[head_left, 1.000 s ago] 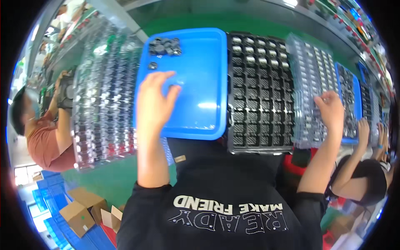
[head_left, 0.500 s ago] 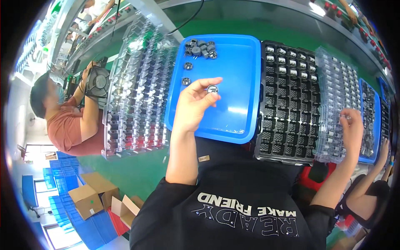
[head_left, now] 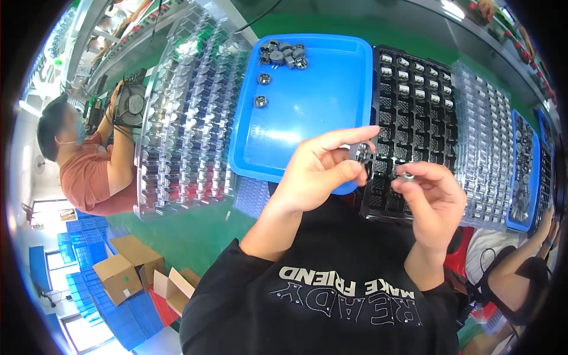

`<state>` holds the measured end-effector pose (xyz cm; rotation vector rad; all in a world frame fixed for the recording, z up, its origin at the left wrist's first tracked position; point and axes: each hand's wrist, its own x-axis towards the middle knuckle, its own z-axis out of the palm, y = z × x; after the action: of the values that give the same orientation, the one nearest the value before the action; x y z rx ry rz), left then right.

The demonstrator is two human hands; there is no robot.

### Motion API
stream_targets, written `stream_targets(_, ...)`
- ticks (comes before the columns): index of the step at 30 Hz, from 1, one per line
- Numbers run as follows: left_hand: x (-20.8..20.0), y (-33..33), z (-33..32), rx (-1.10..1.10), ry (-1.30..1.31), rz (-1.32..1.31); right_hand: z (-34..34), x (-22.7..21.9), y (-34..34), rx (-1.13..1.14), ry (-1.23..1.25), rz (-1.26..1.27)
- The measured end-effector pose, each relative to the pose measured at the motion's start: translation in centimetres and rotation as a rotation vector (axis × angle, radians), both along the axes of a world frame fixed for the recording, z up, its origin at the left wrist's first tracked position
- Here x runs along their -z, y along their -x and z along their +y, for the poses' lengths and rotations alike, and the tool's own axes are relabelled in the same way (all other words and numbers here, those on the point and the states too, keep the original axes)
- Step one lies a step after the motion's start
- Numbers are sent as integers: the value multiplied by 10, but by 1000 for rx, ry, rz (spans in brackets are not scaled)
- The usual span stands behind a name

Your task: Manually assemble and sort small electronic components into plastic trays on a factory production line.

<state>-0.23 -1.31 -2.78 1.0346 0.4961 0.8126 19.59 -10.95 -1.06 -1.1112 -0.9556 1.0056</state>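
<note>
My left hand (head_left: 316, 174) is closed in a pinch on a small round dark component with a metallic face (head_left: 361, 154), held over the near right corner of a blue tray (head_left: 296, 121). Close by, my right hand (head_left: 436, 198) pinches a small silvery part (head_left: 406, 176) above the black compartment tray (head_left: 420, 139); the fingers partly hide its shape. The two held parts are apart. In the blue tray, a cluster of grey and black round components (head_left: 284, 54) lies at the far left. Below it sit two single ones, a round component (head_left: 264, 79) and another (head_left: 260, 102).
Small silvery cylinders (head_left: 419, 80) fill the far rows of the black tray. Stacked clear plastic trays stand left (head_left: 186, 124) and right (head_left: 482, 130). Farther right is another blue tray with parts (head_left: 523, 171). A co-worker (head_left: 94, 160) sits left by a fan (head_left: 129, 105); cardboard boxes (head_left: 127, 269) lie lower left.
My left hand has moved right and nearer with the round component. My right hand has come left from the clear trays, now with a small silvery part showing in its fingertips.
</note>
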Motion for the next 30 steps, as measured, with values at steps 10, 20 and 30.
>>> stream_targets(10,-11,4,-12,-47,-122,-24,31,-23,26,-13,-451,-704)
stream_targets(20,-14,18,-10,32,-123,33,30,-19,28,3,-481,-760)
stream_targets(30,-4,16,-15,71,-103,18,27,-5,22,-35,-508,-747)
